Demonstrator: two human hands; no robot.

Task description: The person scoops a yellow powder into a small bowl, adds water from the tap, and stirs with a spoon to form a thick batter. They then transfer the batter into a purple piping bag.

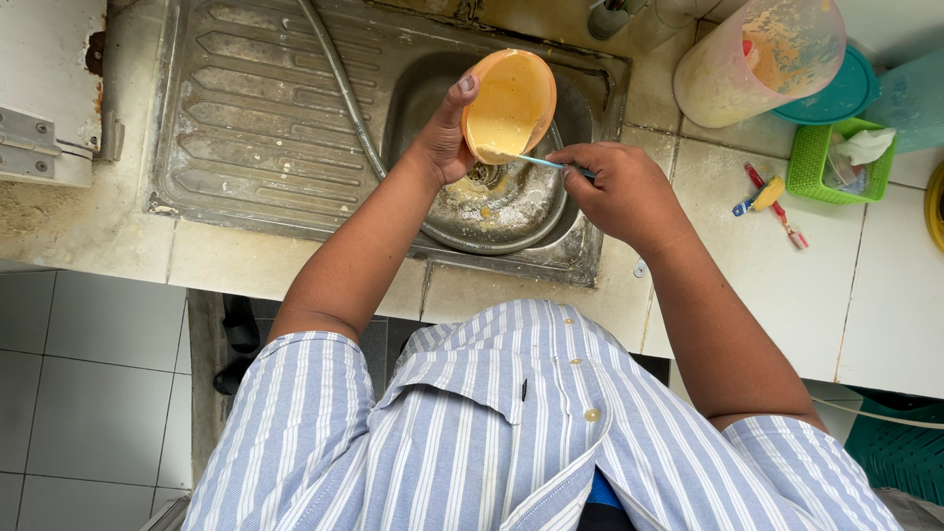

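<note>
Head view: left fingers (454, 108) grip batter-coated orange bowl (511, 103); right fingers (590, 167) pinch blue utensil (541, 161).

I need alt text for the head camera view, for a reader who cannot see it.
Over a metal sink, the left hand tilts an orange bowl while the right hand scrapes it with a thin blue utensil. A smeared plastic jug stands on the counter.

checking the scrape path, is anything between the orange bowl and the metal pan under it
Nothing visible: the left hand tilts the orange bowl directly over the metal pan, and the right hand holds the blue utensil at its rim.
</note>
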